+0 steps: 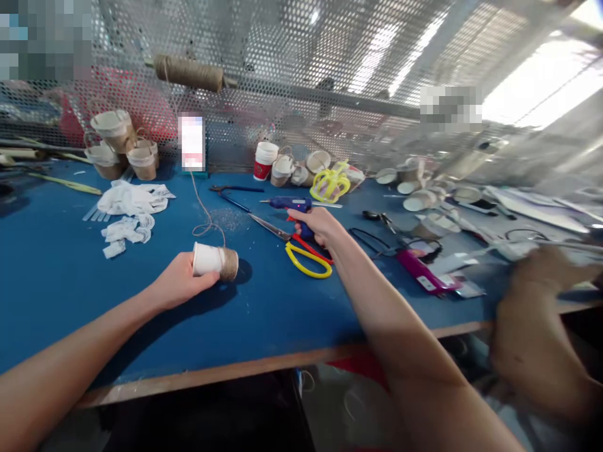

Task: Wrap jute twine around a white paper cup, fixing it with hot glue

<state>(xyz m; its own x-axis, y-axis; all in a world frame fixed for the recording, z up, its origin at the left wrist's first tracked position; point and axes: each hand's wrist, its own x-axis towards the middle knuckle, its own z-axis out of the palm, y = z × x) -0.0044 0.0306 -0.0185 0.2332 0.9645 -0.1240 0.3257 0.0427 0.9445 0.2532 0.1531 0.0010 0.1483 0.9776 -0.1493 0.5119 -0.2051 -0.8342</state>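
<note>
My left hand (181,279) is closed round a white paper cup (206,259) lying on its side in the air over the table. Brown twine (229,263) wraps one end of the cup, and a loose strand trails from it up toward the back. My right hand (320,225) grips the handle of a blue glue gun (289,203), whose nozzle points left. Just below the glue gun are scissors (308,259) with red and yellow handles. Blue-handled pliers (230,196) lie to the left of the gun.
A twine spool (188,72) hangs on the perforated metal screen. Twine-wrapped cups (141,160) and crumpled white lace (134,198) are at left; more cups (281,169) and a yellow basket-like piece (331,183) stand behind. Another person's arm (541,326) reaches in at right, near a purple packet (426,271).
</note>
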